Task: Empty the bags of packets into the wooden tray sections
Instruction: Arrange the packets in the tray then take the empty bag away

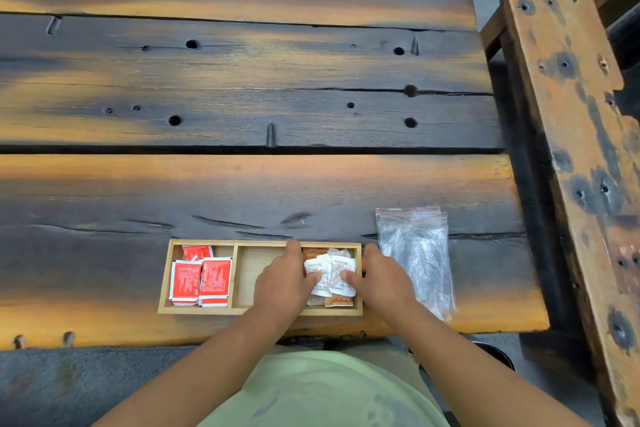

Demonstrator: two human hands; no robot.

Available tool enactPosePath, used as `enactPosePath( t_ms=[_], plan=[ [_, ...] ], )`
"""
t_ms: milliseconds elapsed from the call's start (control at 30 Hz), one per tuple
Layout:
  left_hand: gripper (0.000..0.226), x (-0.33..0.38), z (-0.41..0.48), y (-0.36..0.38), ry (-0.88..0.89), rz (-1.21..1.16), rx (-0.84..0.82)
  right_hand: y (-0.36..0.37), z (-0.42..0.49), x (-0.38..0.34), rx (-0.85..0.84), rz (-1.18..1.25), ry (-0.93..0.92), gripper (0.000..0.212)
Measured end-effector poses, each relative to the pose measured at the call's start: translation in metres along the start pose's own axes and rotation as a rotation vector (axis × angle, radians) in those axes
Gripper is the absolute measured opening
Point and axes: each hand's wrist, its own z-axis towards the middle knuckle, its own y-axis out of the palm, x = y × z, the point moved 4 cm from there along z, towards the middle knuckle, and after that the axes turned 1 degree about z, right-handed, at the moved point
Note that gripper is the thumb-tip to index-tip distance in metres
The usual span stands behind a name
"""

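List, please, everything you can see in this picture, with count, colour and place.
Wooden tray: one, pale wood, three sections, near table edge.
Red packets: several, red and white, left section.
White and orange packets: several, right section, under the fingers.
Middle section: bare where visible.
Plastic bags: clear, red-striped tops, count unclear, right of tray.
Table: one, dark and orange planks.
Bench: one, wooden, far right.
Left hand, right hand: on the right section's packets.

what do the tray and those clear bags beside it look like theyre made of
Tray: pale, unstained-looking wood with faint grain and thin glued dividers, probably matte.
Clear bags: thin transparent plastic film, crinkled and glinting, with a red zip strip at the mouth; likely polyethylene, though that is a guess.
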Motion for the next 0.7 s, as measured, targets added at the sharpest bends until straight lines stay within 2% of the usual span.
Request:
enactPosePath(
  t_ms=[233,433,700],
  plan=[
    [0.036,0.000,0.002,-0.003,0.032,0.025,-0.018,0.002,-0.001,0.001,0.007,0.048,0.022,0.038],
    [0.034,0.000,0.004,-0.012,0.067,-0.063,-0.058,-0.003,-0.014,0.000,0.030,0.179,0.078,0.036],
    [0.018,0.002,0.006,-0.012,0.204,-0.168,-0.082,-0.009,-0.053,0.004,0.102,0.418,0.178,0.018]
  ],
)
